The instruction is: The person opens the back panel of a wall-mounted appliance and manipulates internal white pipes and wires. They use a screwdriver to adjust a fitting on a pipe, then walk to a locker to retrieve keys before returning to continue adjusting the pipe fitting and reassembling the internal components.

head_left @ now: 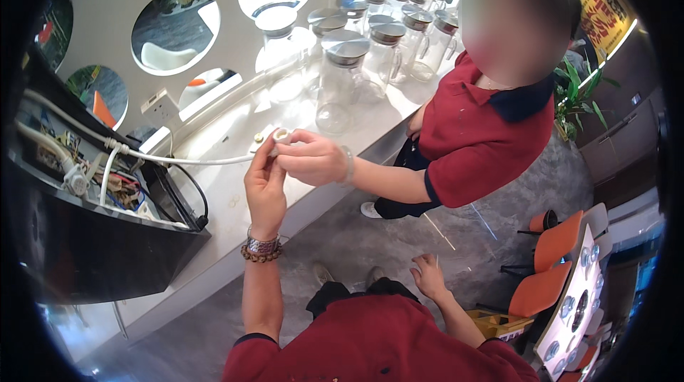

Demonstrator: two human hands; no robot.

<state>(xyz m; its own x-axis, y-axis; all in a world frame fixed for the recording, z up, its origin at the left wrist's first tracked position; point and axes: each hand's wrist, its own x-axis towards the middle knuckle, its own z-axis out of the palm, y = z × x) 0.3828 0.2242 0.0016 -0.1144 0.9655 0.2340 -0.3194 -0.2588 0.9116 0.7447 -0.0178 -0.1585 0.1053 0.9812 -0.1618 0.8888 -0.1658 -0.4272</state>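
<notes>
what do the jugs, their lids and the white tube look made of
Jugs: clear, smooth glass or hard plastic, see-through with glints. Lids: probably metal, silvery and shiny with bright reflections. White tube: likely flexible plastic or rubber, smooth-looking, bending without visible kinks.

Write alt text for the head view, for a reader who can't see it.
The wearer's left hand and a co-worker's hand meet at a small white fitting, with a white tube reaching them from an opened black machine. The wearer's right hand hangs low, away from the counter, which bears lidded glass jugs.
</notes>
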